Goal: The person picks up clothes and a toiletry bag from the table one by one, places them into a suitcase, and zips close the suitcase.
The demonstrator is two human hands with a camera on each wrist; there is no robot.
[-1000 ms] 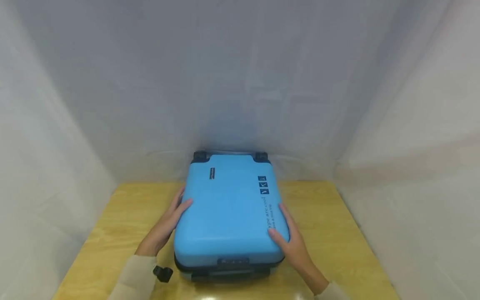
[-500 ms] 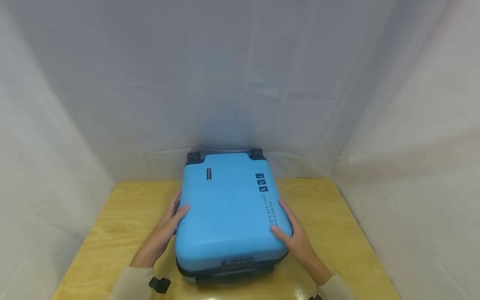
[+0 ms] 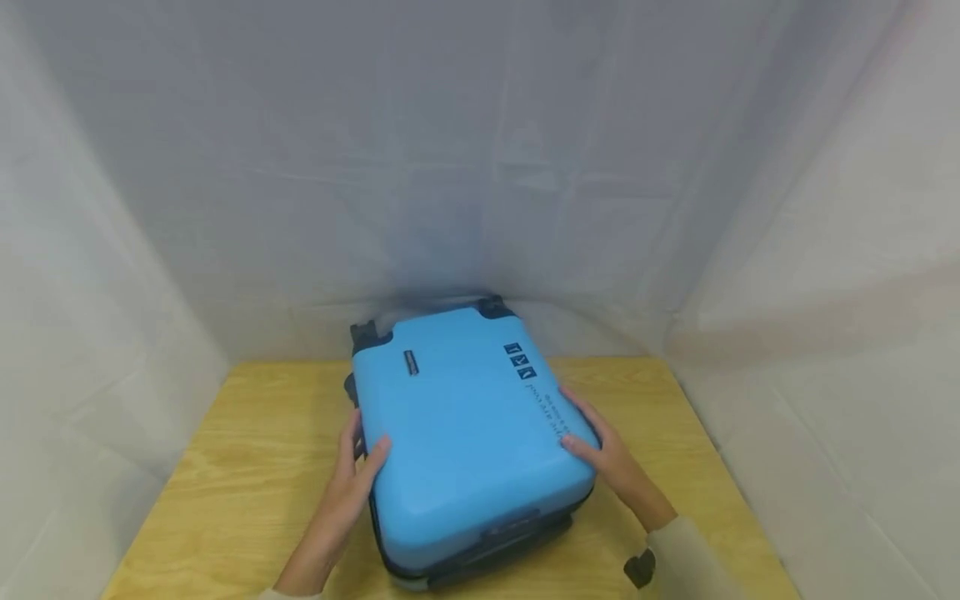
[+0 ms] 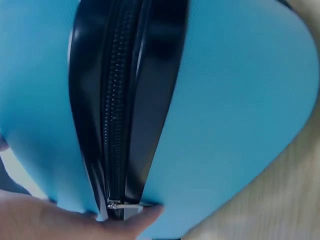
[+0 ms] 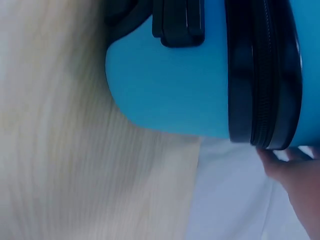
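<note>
1. A blue hard-shell suitcase [image 3: 468, 433] lies flat on the wooden table [image 3: 225, 467], near its middle, with its long axis running from about 5 o'clock near the person to about 11 o'clock at the white backdrop [image 3: 480, 167].
2. The wheels [image 3: 363, 333] sit at the far 11 o'clock end; the near end overhangs toward the person.
3. The left hand [image 3: 352, 475] lies at the case's 9 o'clock side, fingers curled over the shell edge and gripping it; the left wrist view shows a fingertip beside the black zipper [image 4: 117, 115].
4. The right hand [image 3: 607, 454] holds the opposite 3 o'clock side, fingers spread on the lid edge.
5. Both hands stand equally near, the case clamped between them.
</note>
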